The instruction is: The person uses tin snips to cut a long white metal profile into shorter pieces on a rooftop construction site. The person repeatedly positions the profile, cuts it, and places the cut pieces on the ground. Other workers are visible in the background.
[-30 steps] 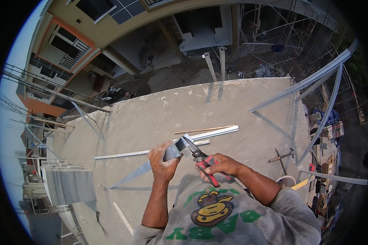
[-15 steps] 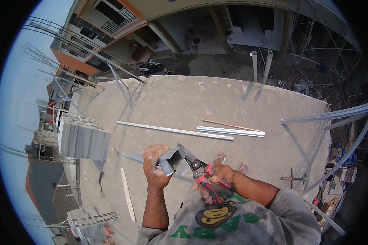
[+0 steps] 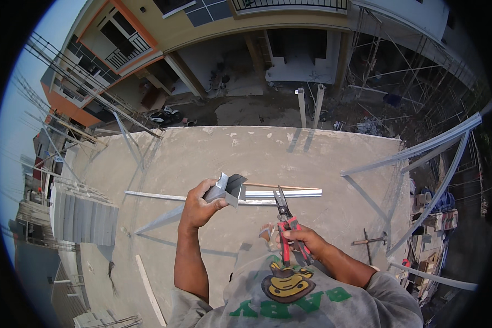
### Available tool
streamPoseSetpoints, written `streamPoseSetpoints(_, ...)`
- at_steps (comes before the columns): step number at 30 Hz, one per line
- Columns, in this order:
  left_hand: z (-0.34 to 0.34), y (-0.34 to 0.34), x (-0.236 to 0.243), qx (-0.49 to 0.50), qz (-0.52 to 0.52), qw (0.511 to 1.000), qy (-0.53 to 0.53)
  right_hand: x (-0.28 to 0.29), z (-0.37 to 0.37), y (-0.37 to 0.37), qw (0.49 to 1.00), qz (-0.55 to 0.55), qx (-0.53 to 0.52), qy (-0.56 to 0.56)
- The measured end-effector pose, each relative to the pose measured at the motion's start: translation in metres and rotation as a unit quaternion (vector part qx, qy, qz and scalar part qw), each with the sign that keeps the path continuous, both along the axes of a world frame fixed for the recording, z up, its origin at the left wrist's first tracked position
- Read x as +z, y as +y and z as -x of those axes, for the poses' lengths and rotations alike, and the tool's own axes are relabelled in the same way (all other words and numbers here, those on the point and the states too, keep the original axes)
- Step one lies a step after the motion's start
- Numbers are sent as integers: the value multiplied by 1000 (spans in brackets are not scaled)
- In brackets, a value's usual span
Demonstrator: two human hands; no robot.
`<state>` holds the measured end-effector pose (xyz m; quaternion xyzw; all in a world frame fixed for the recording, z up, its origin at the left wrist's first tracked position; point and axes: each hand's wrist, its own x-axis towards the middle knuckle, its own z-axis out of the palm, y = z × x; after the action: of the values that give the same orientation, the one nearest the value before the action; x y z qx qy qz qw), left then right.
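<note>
My left hand (image 3: 198, 206) is closed round a galvanised steel channel (image 3: 217, 192) and holds its end up in front of me. Bent flaps stand out at that end, and the channel's length runs back behind my wrist toward the lower left. In my right hand (image 3: 305, 241) is a pair of tin snips (image 3: 282, 208) with red and black handles. The snips point away from me with their blades slightly parted. A gap separates the blades from the channel's end, to their left.
Two metal profiles (image 3: 147, 195) (image 3: 300, 193) and a thin wooden strip (image 3: 268, 186) lie on the concrete slab (image 3: 202, 153). A hammer (image 3: 368, 240) rests at right, near slanted metal struts (image 3: 421, 153). Stacked grey panels (image 3: 85, 213) stand left. The slab's far edge drops toward the building.
The snips have come away from the channel's end and now point forward, right of it. My left hand has tilted the channel's end. The view has shifted, showing more of the building.
</note>
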<state>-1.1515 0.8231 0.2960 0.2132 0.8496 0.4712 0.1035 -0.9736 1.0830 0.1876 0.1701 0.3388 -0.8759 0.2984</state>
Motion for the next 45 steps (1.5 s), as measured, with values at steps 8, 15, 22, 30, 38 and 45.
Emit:
streamPoseSetpoints(8,41,9,-20,-97,-26,988,-118,45,4,-12,966,-210,-82,122)
streamPoseSetpoints(15,61,14,-40,-152,7,978,-145,59,37,-30,785,-551,-109,262)
streamPoseSetpoints(22,64,23,-57,-186,-10,964,-191,61,53,-64,789,-545,-194,208)
streamPoseSetpoints(30,76,26,-63,-225,11,952,-205,62,57,-69,778,-559,-250,137)
streamPoseSetpoints(38,78,26,-69,-237,44,956,-169,54,59,-72,807,-568,-147,67)
streamPoseSetpoints(45,70,26,-71,-216,17,964,-156,48,56,-65,799,-561,-176,128)
